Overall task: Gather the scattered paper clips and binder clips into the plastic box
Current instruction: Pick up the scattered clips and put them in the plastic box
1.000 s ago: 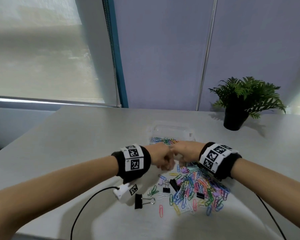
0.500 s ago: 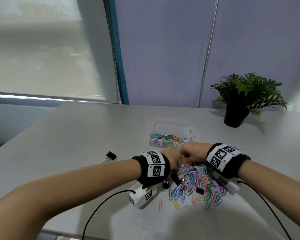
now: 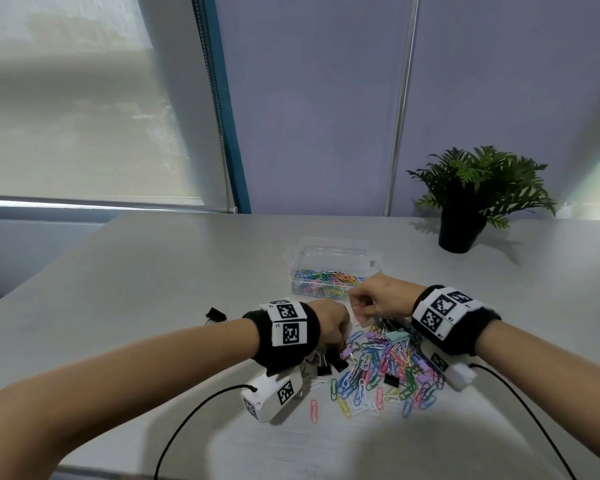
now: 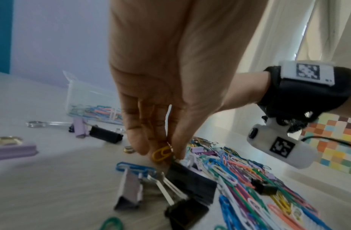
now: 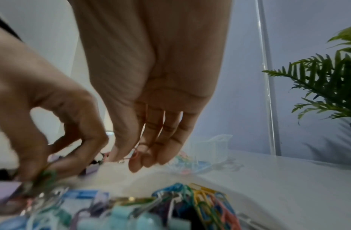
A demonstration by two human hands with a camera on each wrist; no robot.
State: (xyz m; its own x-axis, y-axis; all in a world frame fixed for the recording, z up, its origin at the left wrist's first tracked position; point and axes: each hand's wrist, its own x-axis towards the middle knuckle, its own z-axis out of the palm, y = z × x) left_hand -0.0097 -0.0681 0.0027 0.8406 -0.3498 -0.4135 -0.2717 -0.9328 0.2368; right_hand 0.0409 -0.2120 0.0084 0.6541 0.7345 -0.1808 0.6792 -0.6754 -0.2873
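The grey table (image 3: 153, 271) carries everything, and the clear plastic box (image 3: 333, 252) standing open near its middle is the thing to steer by. It already holds a layer of coloured paper clips. On the person's side of the box, just beside it, lies the big heap of paper clips (image 3: 388, 372) with binder clips mixed in; one black binder clip (image 3: 214, 314) sits apart, off to the box's left.

This looks like the picking stage, with much left to gather. The left hand (image 3: 329, 323) reaches down into the heap's near-left edge, thumb and fingertips (image 4: 143, 146) pinching a yellow paper clip (image 4: 162, 154) right above a black binder clip (image 4: 192, 179). The right hand (image 3: 378, 296) hovers at the box's near rim, fingers curled, pinching a pink paper clip (image 5: 135, 154).

Next, I'd guess, each hand must carry its clip over the rim and let go, taking care that neighbouring clips don't hook on and drag along.
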